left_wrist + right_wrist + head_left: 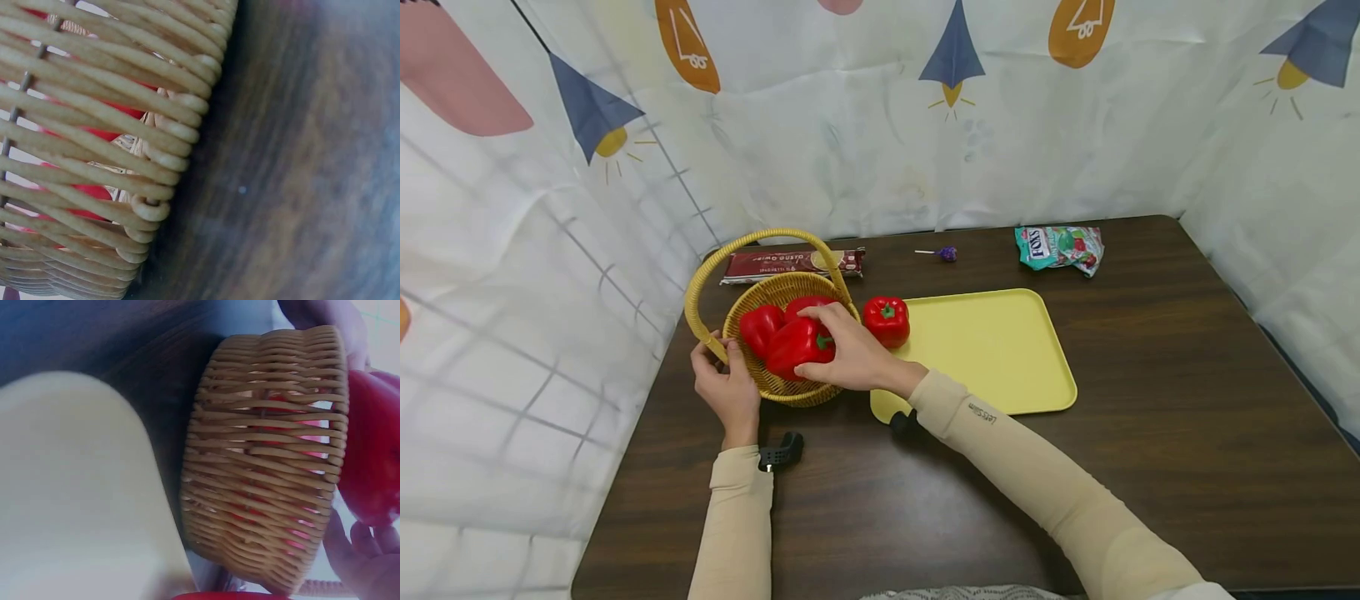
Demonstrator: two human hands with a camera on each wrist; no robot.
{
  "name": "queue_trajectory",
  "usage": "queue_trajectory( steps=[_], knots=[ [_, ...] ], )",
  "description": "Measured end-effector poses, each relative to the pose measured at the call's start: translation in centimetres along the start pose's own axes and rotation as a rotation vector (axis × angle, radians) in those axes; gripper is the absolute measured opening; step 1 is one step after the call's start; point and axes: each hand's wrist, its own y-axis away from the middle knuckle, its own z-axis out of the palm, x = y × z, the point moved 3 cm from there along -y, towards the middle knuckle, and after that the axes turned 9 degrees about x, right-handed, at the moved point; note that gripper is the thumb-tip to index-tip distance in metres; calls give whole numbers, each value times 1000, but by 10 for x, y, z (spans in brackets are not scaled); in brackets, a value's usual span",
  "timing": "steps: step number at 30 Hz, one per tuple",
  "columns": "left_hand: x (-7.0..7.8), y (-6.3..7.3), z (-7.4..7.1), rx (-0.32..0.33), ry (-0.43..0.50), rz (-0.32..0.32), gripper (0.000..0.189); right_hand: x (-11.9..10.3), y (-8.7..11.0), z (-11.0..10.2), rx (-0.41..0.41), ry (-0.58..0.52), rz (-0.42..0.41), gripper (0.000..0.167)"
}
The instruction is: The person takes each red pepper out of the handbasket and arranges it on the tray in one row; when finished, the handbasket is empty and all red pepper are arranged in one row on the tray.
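A yellow wicker basket (797,398) with a tall arched handle (700,287) stands at the table's left, several red bell peppers inside it. My left hand (730,392) holds the basket where handle meets rim, on its left side. With thumb and fingers my right hand (850,354) grips the nearest bell pepper (793,348), which lies over the basket's mouth beside another bell pepper (762,327). In the right wrist view that pepper (375,450) shows past the rim. The left wrist view shows only the woven wall (94,137) and table; the left hand is hidden there.
A further red bell pepper (886,322) sits at the left edge of a yellow tray (985,350). Behind the basket lies a dark red packet (790,263). A purple lollipop (947,253) and a green candy bag (1060,248) lie along the back of the table.
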Motion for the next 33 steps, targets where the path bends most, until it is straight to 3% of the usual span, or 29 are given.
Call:
queue_trajectory(
  steps=[13, 20, 27, 33],
  knots=[
    [-2, 0, -1, 13, 15, -11, 30, -7, 23, -33, 125, -199, -39, 73],
    [-5, 0, -1, 9, 8, -11, 31, 5, 38, -59, 181, -278, 6, 64],
    [-4, 1, -1, 0, 14, -8, 35, 20, 50, -86, 250, -229, 9, 59],
    [-3, 0, 0, 7, 19, -8, 31, 19, 56, -108, 268, -327, 65, 58]
  ],
)
